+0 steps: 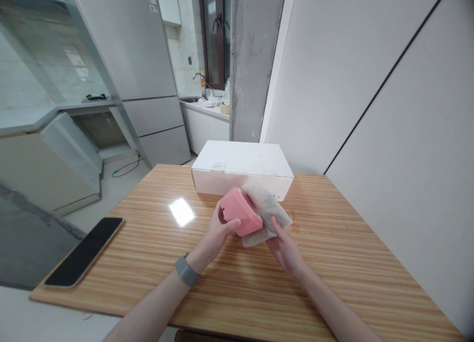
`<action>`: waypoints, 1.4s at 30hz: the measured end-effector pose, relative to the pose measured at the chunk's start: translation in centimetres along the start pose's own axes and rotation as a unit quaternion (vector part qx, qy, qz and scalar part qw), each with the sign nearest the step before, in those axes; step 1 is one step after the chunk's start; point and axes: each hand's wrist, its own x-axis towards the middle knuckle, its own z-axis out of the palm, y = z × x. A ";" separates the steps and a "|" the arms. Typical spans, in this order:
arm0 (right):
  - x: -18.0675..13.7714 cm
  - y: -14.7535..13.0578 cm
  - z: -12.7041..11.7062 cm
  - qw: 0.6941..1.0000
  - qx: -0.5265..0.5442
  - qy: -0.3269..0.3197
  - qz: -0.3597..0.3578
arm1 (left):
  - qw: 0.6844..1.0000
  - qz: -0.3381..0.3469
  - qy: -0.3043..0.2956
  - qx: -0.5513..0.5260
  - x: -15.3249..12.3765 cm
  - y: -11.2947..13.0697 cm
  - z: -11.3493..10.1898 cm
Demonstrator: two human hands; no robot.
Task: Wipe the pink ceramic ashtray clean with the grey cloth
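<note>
A pink plastic box-like container (239, 211) is tilted above the table, gripped from its left side by my left hand (218, 228), thumb on the near face. My right hand (283, 243) pinches a folded grey cloth (268, 204), its thumb lying on top. The cloth rests against the right side of the pink container, and a part of it hangs below. Fingers behind the cloth and the container's far side are hidden. A grey band circles my left wrist.
The wood-grain table (148, 268) carries a closed white cardboard box (242, 159) just beyond my hands. Near the left edge lies a black tablet or large phone (87, 253). A white wall (370, 110) runs along the right. Behind stand a fridge (122, 51) and a sink counter (207, 110).
</note>
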 end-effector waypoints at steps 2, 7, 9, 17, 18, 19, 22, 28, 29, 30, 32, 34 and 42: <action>-0.1 0.1 0.1 1.000 0.002 -0.003 0.003 | 0.998 0.035 0.014 0.043 0.0 -0.2 0.1; -0.2 0.1 0.3 1.000 0.000 -0.005 0.024 | 0.995 0.049 0.014 0.082 -0.3 0.0 0.8; -0.2 0.1 0.3 0.999 0.003 -0.001 0.032 | 0.997 0.029 0.017 0.071 -0.3 0.2 0.9; 0.0 0.0 0.1 0.998 0.047 0.020 0.024 | 0.997 -0.056 0.002 -0.061 0.0 0.4 0.5; 0.0 0.0 0.1 0.999 0.046 0.013 0.023 | 0.997 -0.054 0.006 -0.057 0.0 0.3 0.5; 0.0 0.0 0.1 0.999 0.043 0.006 0.023 | 0.997 -0.050 0.010 -0.052 0.0 0.2 0.5; -0.1 0.0 0.2 0.999 0.029 -0.004 0.026 | 0.999 -0.028 0.028 -0.029 0.0 -0.1 0.6; -0.2 0.1 0.3 0.999 0.032 0.006 0.029 | 0.998 0.010 0.064 -0.009 0.1 -0.5 0.4; -0.2 0.1 0.3 0.999 0.033 0.006 0.027 | 0.998 0.011 0.065 -0.009 0.1 -0.5 0.3; -0.2 0.1 0.3 0.999 0.034 0.006 0.026 | 0.998 0.014 0.067 -0.009 0.1 -0.5 0.3; -0.2 0.2 0.2 0.999 0.036 0.004 0.026 | 0.997 0.021 0.072 -0.005 0.1 -0.5 0.3; -0.2 0.2 0.2 0.999 0.037 0.004 0.026 | 0.997 0.026 0.072 0.004 0.2 -0.4 0.2; -0.5 -0.1 0.4 0.999 0.015 0.002 0.035 | 0.997 0.050 0.054 0.039 0.3 -0.3 0.4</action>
